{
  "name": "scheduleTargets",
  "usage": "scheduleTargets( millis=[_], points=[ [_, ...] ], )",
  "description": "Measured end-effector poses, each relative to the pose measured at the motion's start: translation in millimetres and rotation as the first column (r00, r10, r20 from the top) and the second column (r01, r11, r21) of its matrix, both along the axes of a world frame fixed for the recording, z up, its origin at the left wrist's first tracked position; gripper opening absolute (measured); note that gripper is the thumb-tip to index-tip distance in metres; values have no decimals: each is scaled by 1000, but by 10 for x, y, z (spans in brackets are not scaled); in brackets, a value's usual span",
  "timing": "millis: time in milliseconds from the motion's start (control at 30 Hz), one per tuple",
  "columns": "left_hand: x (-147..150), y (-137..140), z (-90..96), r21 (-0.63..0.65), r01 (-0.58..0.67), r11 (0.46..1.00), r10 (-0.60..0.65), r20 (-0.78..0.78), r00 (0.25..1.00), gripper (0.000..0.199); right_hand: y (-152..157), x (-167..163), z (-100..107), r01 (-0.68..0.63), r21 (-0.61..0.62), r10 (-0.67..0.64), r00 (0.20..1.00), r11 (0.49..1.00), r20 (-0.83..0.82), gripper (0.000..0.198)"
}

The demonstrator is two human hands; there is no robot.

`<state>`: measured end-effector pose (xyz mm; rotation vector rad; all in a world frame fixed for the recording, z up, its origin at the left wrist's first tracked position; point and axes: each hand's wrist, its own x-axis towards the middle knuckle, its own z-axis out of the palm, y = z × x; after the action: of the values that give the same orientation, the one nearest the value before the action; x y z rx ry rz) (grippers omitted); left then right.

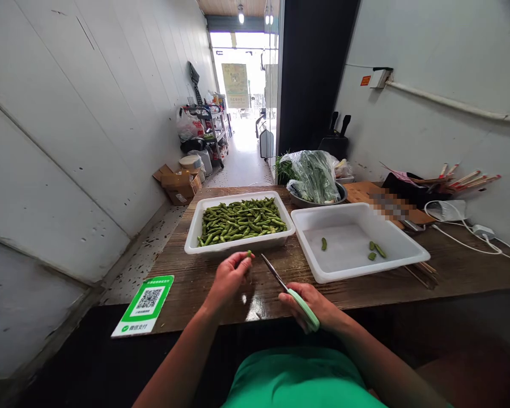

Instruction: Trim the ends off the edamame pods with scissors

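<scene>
My left hand [230, 279] pinches a green edamame pod [249, 254] between thumb and fingertips, just in front of the full tray. In my right hand [308, 304] is a pair of scissors [298, 303] with pale green handles, its blades pointing up and left toward the pod without touching it. A heap of edamame pods [242, 220] fills the left white tray [191, 241]. To its right, the second white tray [335, 272] has several loose pods [379, 250] on its bottom.
A green QR-code card [147, 306] lies at the table's left front corner. Behind the trays sit a bowl of bagged greens [317, 178], a wooden board [361, 192] and bundled skewers [471, 182]. A white cable [463, 241] runs along the right. Thin sticks [425, 275] lie beside the right tray.
</scene>
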<state>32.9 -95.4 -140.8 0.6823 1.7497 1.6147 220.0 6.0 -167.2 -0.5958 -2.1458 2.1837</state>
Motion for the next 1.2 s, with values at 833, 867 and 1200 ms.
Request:
scheduleTargets(
  millis=[833,867,1200],
  points=[
    [-721,467,544,-245,192,950,-293,-496,818,25,52,14,-29,22,-95,-27,998,995,-52,47],
    [-648,375,557,-191,245,950,-304,-403,863,27,53,9,-16,26,-79,-31,998,997,-60,47],
    [-193,96,178,-146,206,968,-227,-142,963,27,0,-47,44,-53,6,54,997,999,-60,46]
  ],
)
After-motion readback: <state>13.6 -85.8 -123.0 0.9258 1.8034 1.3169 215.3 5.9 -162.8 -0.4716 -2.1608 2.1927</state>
